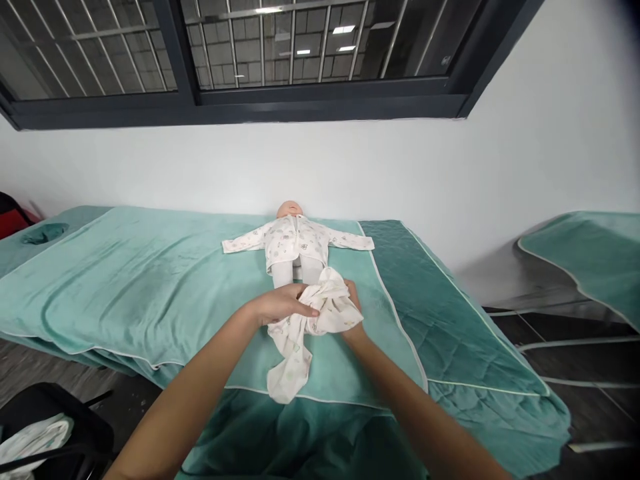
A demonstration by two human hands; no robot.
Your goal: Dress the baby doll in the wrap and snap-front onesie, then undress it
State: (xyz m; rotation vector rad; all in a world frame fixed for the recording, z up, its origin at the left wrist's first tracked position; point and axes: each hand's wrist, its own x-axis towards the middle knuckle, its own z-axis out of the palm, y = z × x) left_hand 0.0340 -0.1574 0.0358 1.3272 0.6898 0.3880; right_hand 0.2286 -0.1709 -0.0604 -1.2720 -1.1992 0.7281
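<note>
Bunched between my hands is a white printed baby garment (327,303), which looks like baby pants, with one leg-like end hanging down towards the bed's front edge. My left hand (285,303) pinches its left side, thumb on top of the cloth. At the other side my right hand (354,303) is closed around the gathered cloth, and most of its fingers are hidden behind or inside it. Just beyond lies a baby doll (289,209) on its back, arms spread. It wears a white printed long-sleeved shirt (296,240); its pale legs point towards me, their lower ends hidden by my hands and the cloth.
A green massage bed (150,273) with a face hole at the left carries a light green sheet. Behind it stand a white wall (350,167) and a barred window. A black chair (65,420) with cloth on it is at lower left; another green-covered surface (595,247) is at right.
</note>
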